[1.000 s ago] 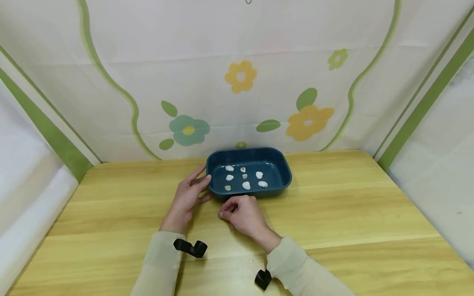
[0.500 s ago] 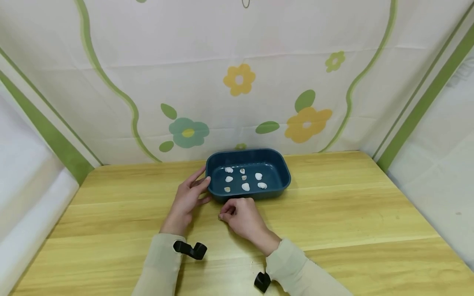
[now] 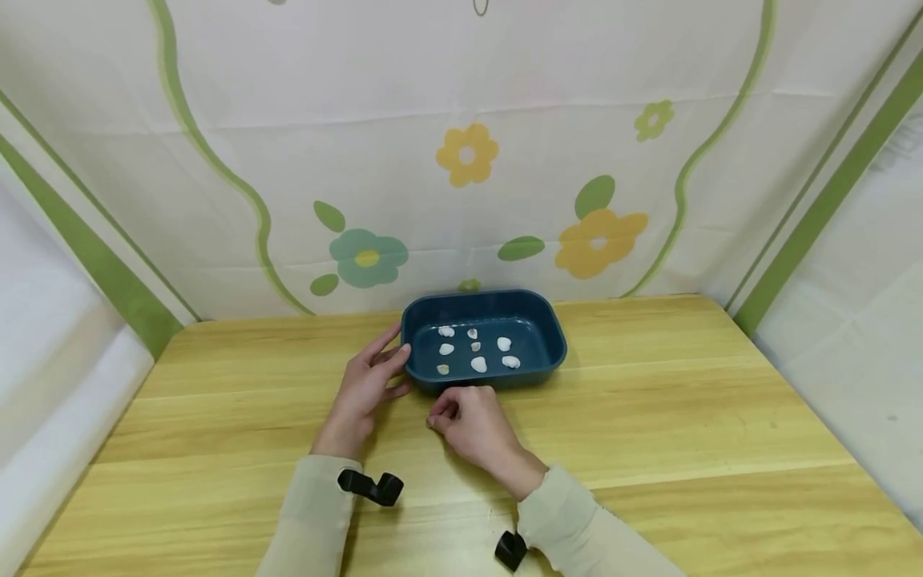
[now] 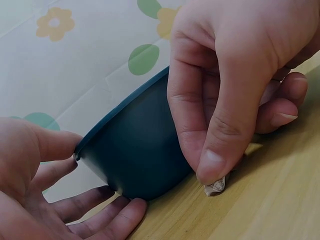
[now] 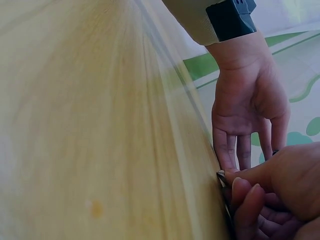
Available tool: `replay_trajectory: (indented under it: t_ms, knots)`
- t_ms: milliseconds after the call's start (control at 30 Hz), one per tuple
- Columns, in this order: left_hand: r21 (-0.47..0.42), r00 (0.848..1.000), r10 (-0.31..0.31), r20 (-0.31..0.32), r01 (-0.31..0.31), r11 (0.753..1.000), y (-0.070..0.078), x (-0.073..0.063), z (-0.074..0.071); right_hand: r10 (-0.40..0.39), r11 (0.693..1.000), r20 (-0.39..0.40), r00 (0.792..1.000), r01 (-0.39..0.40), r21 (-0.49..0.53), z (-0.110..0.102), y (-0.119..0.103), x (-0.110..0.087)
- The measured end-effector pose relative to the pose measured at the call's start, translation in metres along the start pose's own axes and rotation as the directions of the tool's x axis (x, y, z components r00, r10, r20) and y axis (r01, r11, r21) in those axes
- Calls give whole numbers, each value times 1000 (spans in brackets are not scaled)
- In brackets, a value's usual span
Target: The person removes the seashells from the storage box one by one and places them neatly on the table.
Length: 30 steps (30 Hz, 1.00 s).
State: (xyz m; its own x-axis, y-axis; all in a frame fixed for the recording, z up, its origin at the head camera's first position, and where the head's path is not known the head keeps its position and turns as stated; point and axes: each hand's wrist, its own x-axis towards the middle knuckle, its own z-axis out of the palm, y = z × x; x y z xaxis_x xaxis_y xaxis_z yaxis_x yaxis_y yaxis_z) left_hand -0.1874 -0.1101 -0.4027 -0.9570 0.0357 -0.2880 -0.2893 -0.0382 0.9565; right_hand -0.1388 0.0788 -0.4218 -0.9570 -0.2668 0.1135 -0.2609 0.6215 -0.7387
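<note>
A dark blue rectangular dish (image 3: 535,340) stands at the table's back edge, with several small white and tan seashells (image 3: 479,365) laid out apart on its floor. My left hand (image 3: 364,389) holds the dish's left end, thumb at the rim and fingers against the outer wall. In front of the dish, my right hand (image 3: 476,425) pinches a small greyish-brown seashell (image 4: 215,187) between thumb and index finger, down at the tabletop. Most of that shell is hidden by the fingertips; in the right wrist view only a small bit of the shell (image 5: 221,173) shows.
The wooden table (image 3: 685,433) extends widely on both sides of the hands. A white flower-printed cloth (image 3: 461,216) hangs right behind the dish. Black camera mounts (image 3: 371,486) stick out from both sleeves.
The dish and both hands shift slightly down in the head view along with the background. Otherwise the hands keep their places, the right still pinching at the tabletop.
</note>
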Motion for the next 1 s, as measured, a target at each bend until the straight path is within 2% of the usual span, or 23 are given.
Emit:
replay_trajectory:
  t_ms: [567,1000]
  knots:
    - [5,1000,9,-7,-9,1000,1,-3,1,-6,998,-15,1000,5,-62,1,-3,-3]
    - [15,1000,14,-14,-13,1000,1,-6,2,-6,999,-32,999,5,-40,1,-2,-5]
